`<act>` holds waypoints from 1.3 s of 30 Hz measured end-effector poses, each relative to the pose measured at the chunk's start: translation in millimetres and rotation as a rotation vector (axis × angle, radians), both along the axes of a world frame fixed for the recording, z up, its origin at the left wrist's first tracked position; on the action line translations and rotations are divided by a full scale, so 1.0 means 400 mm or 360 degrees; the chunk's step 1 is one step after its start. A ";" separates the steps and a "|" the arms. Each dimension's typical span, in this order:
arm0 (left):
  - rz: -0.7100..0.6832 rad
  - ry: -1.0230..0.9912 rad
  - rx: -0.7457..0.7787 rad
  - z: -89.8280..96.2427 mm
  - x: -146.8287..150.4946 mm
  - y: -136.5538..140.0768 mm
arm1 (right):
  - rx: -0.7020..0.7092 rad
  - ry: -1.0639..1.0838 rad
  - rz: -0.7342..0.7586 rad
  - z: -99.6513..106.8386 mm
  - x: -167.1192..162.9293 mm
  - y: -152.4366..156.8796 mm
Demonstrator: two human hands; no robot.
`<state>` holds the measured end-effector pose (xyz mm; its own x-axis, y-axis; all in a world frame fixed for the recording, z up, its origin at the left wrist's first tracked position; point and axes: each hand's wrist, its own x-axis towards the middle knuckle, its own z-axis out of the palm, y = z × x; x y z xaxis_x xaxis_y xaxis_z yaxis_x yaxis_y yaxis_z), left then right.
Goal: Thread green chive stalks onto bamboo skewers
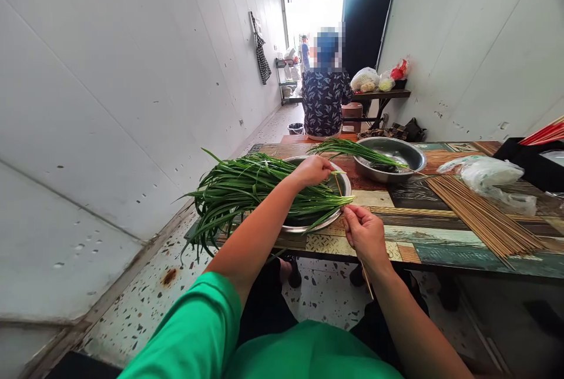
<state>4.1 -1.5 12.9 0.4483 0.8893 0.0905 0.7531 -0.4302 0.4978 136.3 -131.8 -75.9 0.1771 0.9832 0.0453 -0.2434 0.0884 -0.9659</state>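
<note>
A large heap of garlic chives lies across a metal basin, leaves hanging over the table's left edge and pale stem ends pointing right. Above the basin, my left hand is closed in a pinch on chives, with a pale stem end showing just past the fingertips. My right hand grips a thin bamboo skewer. The skewer's upper part rises from the fingers toward my left hand, and its lower end sticks out below my palm. The heap's stem ends lie right beside my right fingertips.
A second metal basin holds a smaller bunch of chives. Right of it are many bamboo skewers, a crumpled plastic bag and a black box with red sticks. Beyond the patchwork table a person sits facing away.
</note>
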 end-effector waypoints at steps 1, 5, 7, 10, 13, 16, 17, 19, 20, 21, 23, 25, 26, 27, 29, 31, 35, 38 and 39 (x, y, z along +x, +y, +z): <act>-0.0005 -0.0066 -0.0043 -0.004 -0.001 -0.005 | -0.0007 0.0002 -0.0008 0.001 -0.001 -0.001; 0.0007 -0.0358 -0.0233 -0.020 -0.005 -0.008 | -0.0026 0.0016 -0.0028 0.010 -0.004 -0.004; 0.0012 -0.0503 -0.0316 -0.024 -0.008 -0.005 | -0.0028 0.0014 -0.0033 0.012 -0.005 -0.005; 0.0029 -0.0651 -0.0373 -0.026 -0.011 0.000 | -0.0033 0.0014 -0.0034 0.010 -0.005 -0.004; 0.0044 -0.0713 -0.0376 -0.028 -0.011 0.002 | -0.0045 0.0035 -0.0036 0.007 -0.005 -0.003; 0.0056 -0.0771 -0.0373 -0.031 -0.011 0.002 | -0.0049 0.0034 -0.0027 0.006 -0.004 -0.004; 0.0062 -0.0785 -0.0371 -0.031 -0.011 0.003 | -0.0046 0.0027 -0.0026 0.006 -0.003 -0.004; 0.0088 -0.0794 -0.0370 -0.031 -0.011 0.003 | -0.0039 0.0013 -0.0028 0.007 -0.002 -0.006; 0.0104 -0.0791 -0.0367 -0.030 -0.012 0.003 | -0.0033 0.0008 -0.0030 0.007 -0.002 -0.007; 0.0120 -0.0787 -0.0359 -0.030 -0.012 0.003 | -0.0030 0.0004 -0.0030 0.006 -0.002 -0.007; 0.0144 -0.0772 -0.0330 -0.028 -0.013 0.002 | -0.0032 0.0003 -0.0030 0.006 -0.001 -0.008; 0.0166 -0.0749 -0.0298 -0.027 -0.013 0.000 | -0.0034 0.0004 -0.0036 0.006 -0.002 -0.008; 0.0179 -0.0737 -0.0292 -0.026 -0.013 -0.001 | -0.0034 0.0004 -0.0039 0.006 -0.002 -0.008; 0.0190 -0.0729 -0.0293 -0.026 -0.013 -0.002 | -0.0032 0.0005 -0.0041 0.007 -0.002 -0.008; 0.0188 -0.0725 -0.0290 -0.027 -0.014 -0.002 | -0.0029 0.0006 -0.0040 0.008 -0.003 -0.007; 0.0177 -0.0727 -0.0269 -0.029 -0.015 0.000 | -0.0032 0.0007 -0.0033 0.009 -0.003 -0.005; 0.0188 -0.0696 -0.0234 -0.032 -0.017 0.006 | -0.0042 0.0016 -0.0030 0.009 -0.001 -0.004; 0.0175 -0.0692 -0.0222 -0.032 -0.018 0.006 | -0.0054 0.0025 -0.0025 0.007 -0.001 -0.005; 0.0174 -0.0695 -0.0216 -0.031 -0.018 0.005 | -0.0058 0.0027 -0.0022 0.007 -0.001 -0.005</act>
<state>-3.1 0.5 0.7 0.2968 0.9461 0.1295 0.4978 -0.2691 0.8245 136.0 -133.9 -73.3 0.1909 0.9816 0.0064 -0.2586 0.0565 -0.9643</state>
